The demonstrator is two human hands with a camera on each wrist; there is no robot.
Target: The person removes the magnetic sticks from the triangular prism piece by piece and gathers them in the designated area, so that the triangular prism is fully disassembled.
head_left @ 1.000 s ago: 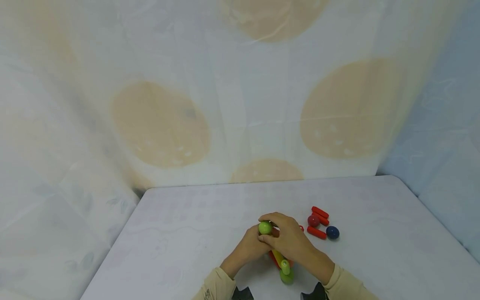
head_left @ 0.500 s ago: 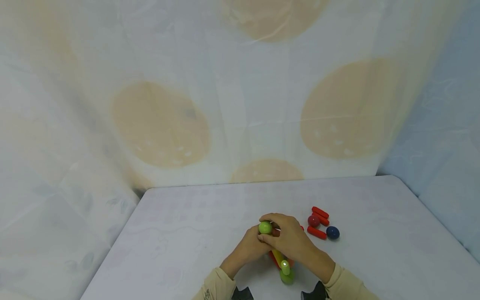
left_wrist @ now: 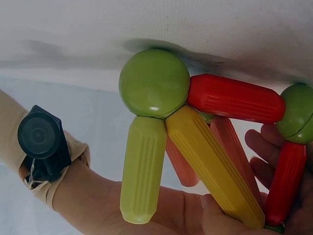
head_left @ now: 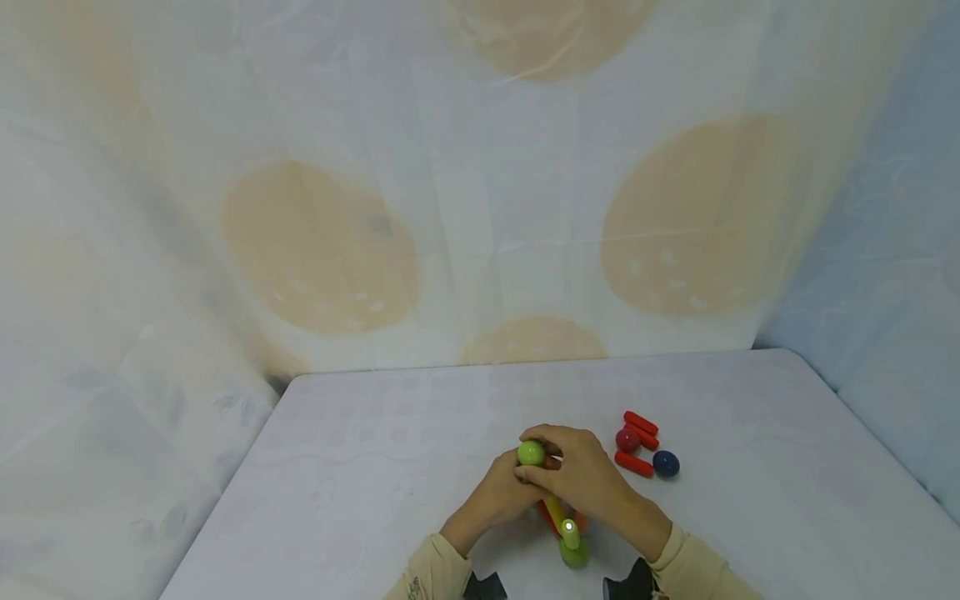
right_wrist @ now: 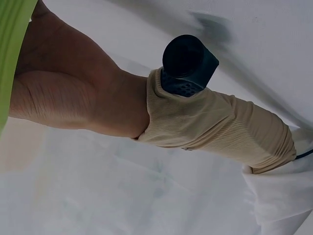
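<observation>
Left hand [head_left: 501, 492] and right hand [head_left: 581, 479] clasped around a stick-and-ball frame [head_left: 558, 508] near the table's [head_left: 360, 467] front edge, fingers curled on its rods. Just right of the frame: 3 red rods [head_left: 639, 437], red ball [head_left: 627, 440], blue ball [head_left: 665, 463].

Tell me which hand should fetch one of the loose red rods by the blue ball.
Right. The loose red rods lie just right of the right hand, while the left hand sits on the structure's far side and would have to cross over.
</observation>
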